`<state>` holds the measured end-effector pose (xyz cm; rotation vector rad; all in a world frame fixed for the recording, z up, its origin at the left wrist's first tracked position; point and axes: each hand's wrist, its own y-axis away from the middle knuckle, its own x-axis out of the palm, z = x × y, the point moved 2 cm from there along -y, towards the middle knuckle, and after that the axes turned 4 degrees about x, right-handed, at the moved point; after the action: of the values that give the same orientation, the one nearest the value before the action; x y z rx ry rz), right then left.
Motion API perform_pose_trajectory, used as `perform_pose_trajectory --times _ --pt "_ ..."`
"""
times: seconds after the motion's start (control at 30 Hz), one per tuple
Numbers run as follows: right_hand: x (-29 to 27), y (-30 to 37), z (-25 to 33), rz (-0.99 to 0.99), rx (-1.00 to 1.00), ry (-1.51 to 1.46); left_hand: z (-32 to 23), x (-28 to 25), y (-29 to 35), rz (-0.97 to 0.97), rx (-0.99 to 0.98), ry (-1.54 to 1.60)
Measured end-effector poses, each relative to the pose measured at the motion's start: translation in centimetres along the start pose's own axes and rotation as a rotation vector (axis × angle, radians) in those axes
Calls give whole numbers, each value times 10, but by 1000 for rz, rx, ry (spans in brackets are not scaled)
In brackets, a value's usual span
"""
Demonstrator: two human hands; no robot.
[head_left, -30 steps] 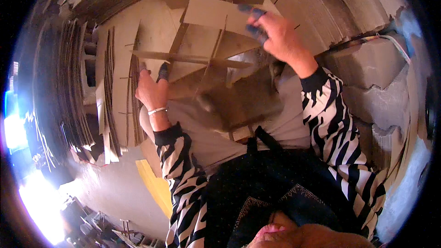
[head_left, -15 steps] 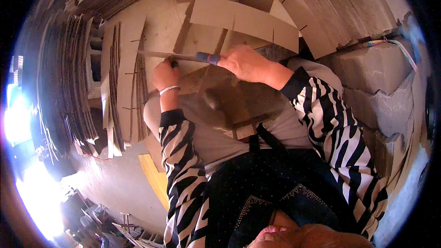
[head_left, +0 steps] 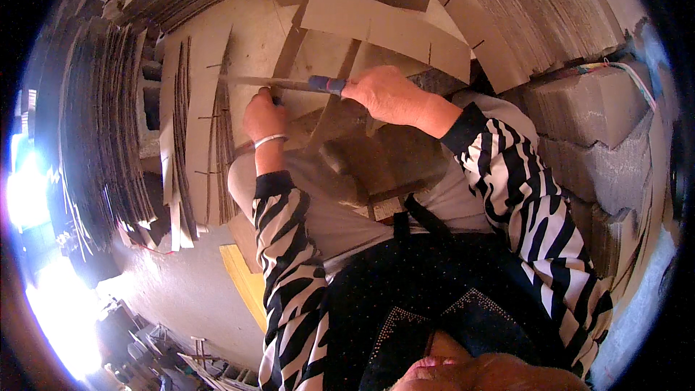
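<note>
My right hand (head_left: 387, 94) is closed round the blue handle of a long, thin tool (head_left: 327, 85). Its narrow blade points left, blurred, and crosses just above my left hand (head_left: 265, 117). Whether it is a file, a knife or a saw I cannot make out. The fingers of my left hand are curled closed, with a small dark thing (head_left: 276, 100) showing at their tips, close under the blade. Beyond both hands stands slotted cardboard partition work (head_left: 384, 25), its strips crossing one another. My knees are spread on either side below it.
Slotted cardboard sheets (head_left: 199, 116) stand upright at my left, beside a tall dark stack (head_left: 101, 130). More cardboard is piled at far right (head_left: 521, 14). Grey wrapped bundles (head_left: 594, 123) lie at my right. A yellow strip (head_left: 242, 282) lies by my left forearm.
The tool and my right hand have shifted slightly right and up. My left hand has moved a little to the right, its fingertips still near the blade.
</note>
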<state>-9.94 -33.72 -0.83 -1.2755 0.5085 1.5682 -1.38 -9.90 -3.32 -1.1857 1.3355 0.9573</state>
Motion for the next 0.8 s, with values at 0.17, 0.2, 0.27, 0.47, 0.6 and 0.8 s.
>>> perform_pose_trajectory --times 0.17,0.2,0.27,0.47,0.6,0.8 --pt "15 -18 5 152 103 63 9 9 -4 47 -38 -36" --pt "16 -24 6 176 131 42 17 9 -4 48 -45 -55" --pt "-9 -14 -11 190 200 6 4 14 -7 41 19 25" --pt "-74 36 -114 -135 707 106 6 -39 24 -253 40 18" --pt "-47 64 -164 280 886 350 -26 -47 -5 -469 247 131" --pt "-68 32 -148 -280 580 -491 -5 -5 -52 86 53 43"
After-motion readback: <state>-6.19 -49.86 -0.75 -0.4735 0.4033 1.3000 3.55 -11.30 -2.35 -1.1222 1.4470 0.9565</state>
